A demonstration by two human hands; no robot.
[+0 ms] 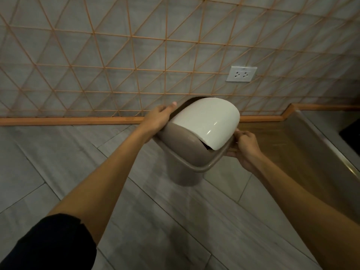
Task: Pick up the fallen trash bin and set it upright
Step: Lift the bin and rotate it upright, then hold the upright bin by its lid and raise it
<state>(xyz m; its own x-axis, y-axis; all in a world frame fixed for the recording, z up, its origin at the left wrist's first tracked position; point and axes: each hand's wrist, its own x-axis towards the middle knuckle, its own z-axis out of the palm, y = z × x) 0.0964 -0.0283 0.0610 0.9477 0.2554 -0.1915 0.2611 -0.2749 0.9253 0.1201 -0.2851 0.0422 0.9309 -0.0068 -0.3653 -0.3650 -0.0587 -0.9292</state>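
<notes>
Below the rim, most of the trash bin (187, 164) body is hidden by its own lid, and its base cannot be made out. Left hand (158, 117) grips the far rim, fingers curled over; right hand (245, 148) clasps the near-right rim. Between them the bin sits upright, its white swing flap (204, 123) tilted, over grey floor tiles (78, 162) by a patterned wall (116, 55).

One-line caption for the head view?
Both hands, left hand and right hand, hold the taupe trash bin by its rim, white swing lid up.
</notes>
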